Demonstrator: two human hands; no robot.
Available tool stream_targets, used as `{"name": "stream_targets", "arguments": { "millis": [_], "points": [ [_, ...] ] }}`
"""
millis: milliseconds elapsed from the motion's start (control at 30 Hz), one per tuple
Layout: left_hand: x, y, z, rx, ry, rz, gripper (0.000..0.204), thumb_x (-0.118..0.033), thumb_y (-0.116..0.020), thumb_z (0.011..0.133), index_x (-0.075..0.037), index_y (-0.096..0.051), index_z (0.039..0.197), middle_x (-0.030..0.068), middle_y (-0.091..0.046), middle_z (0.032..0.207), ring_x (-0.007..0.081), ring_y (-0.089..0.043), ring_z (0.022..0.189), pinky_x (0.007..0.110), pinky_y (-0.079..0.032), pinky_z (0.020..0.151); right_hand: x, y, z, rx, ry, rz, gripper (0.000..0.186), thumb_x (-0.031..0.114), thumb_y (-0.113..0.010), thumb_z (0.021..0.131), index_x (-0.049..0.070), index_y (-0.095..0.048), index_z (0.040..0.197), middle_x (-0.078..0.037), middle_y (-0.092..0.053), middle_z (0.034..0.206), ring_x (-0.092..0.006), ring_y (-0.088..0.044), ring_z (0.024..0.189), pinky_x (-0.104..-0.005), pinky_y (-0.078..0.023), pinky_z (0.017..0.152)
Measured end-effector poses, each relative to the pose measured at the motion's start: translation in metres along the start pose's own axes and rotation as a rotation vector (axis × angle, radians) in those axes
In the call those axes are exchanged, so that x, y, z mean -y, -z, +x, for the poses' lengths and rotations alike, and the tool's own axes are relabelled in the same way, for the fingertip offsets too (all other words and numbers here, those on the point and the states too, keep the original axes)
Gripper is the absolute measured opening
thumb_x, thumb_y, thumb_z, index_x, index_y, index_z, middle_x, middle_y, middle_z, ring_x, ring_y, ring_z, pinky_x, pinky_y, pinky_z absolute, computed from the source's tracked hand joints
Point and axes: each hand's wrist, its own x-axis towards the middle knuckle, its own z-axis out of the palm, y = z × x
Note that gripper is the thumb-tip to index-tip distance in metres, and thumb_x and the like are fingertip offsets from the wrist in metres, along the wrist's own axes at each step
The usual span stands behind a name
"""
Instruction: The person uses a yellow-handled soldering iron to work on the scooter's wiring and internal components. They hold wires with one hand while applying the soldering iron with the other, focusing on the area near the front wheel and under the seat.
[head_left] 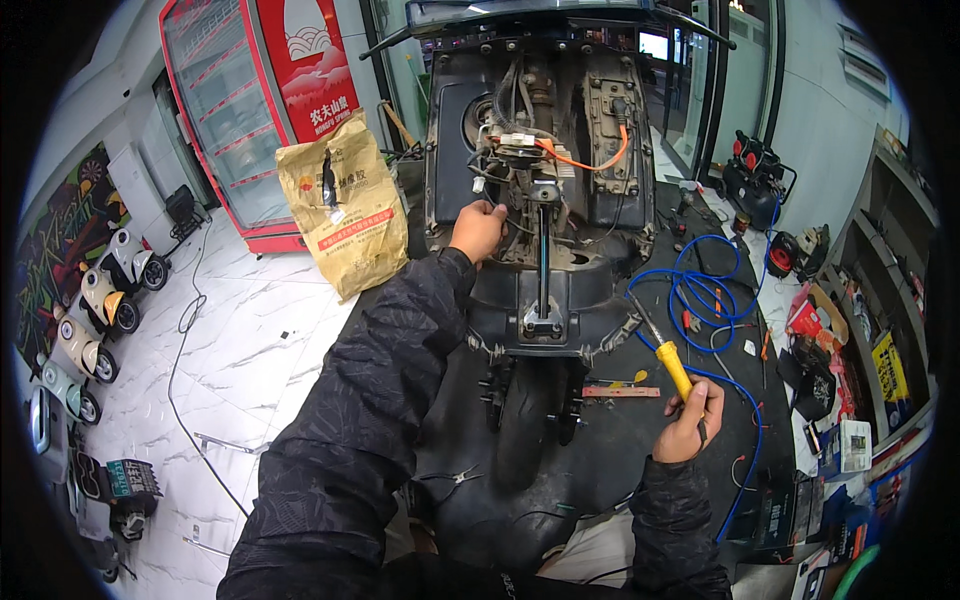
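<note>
Reaching with the left hand into the wiring of the stripped scooter, apparently pinching a wire, right hand gripping the yellow-handled soldering iron above the floor mat, calling next for bringing tip to joint.

1. A tan paper sack with a red band stands on the pale marble floor, leaning near a red glass-door fridge
2. Small parked scooters line the left wall
3. A loose blue hose coils on the dark mat to the right
4. A black and red compressor sits farther back
5. Cluttered shelves fill the right edge
</note>
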Motion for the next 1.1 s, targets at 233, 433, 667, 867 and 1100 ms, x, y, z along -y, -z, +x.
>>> {"name": "stream_targets", "arguments": {
  "millis": [233, 433, 667, 867, 1100],
  "points": [
    [-0.006, -0.008, -0.012, 0.134, -0.093, 0.160, 0.039, -0.034, -0.076, 0.105, 0.002, -0.070, 0.092, 0.0051, -0.068, 0.072, 0.0148, -0.060, 0.057, 0.035, -0.046, 0.052, -0.003, -0.005, 0.003, 0.008, -0.027, 0.032, 0.026, 0.025, -0.056, 0.115, 0.000, -0.064, 0.114, -0.005, -0.064, 0.091, -0.0088, -0.055, 0.072, -0.0253, -0.045, 0.064],
    [-0.007, 0.015, -0.009, 0.120, -0.103, 0.348, 0.037, -0.035, -0.077, 0.104, 0.000, -0.074, 0.096, 0.0037, -0.072, 0.079, 0.0133, -0.059, 0.064, 0.032, -0.047, 0.059, -0.002, -0.008, 0.004, 0.002, -0.027, 0.054, 0.025, 0.024, -0.058, 0.115, -0.001, -0.065, 0.112, -0.006, -0.065, 0.093, -0.0092, -0.056, 0.072, -0.0254, -0.046, 0.064],
    [-0.012, 0.015, -0.006, 0.104, 0.061, 0.268, 0.035, -0.039, -0.077, 0.105, -0.009, -0.069, 0.088, -0.0006, -0.064, 0.074, 0.0098, -0.052, 0.058, 0.029, -0.041, 0.051, 0.007, 0.009, 0.008, -0.037, -0.026, 0.035, 0.026, 0.023, -0.058, 0.115, -0.001, -0.065, 0.112, -0.006, -0.064, 0.090, -0.0087, -0.056, 0.071, -0.0246, -0.046, 0.063],
    [-0.027, 0.010, -0.015, 0.103, 0.187, 0.204, 0.035, -0.037, -0.074, 0.105, -0.007, -0.069, 0.088, 0.0009, -0.065, 0.074, 0.0111, -0.055, 0.057, 0.029, -0.041, 0.049, 0.012, 0.011, 0.009, -0.045, -0.082, 0.050, 0.025, 0.023, -0.059, 0.114, -0.001, -0.065, 0.112, -0.005, -0.064, 0.089, -0.0076, -0.056, 0.071, -0.0252, -0.047, 0.063],
    [-0.014, -0.008, -0.019, 0.137, -0.064, 0.341, 0.042, -0.037, -0.076, 0.105, -0.001, -0.074, 0.084, 0.0039, -0.068, 0.072, 0.0114, -0.057, 0.060, 0.030, -0.043, 0.055, 0.018, 0.013, 0.005, 0.008, -0.065, 0.077, 0.024, 0.022, -0.062, 0.113, -0.001, -0.066, 0.110, -0.004, -0.065, 0.085, -0.0069, -0.056, 0.067, -0.0240, -0.046, 0.062]
  ]
}}
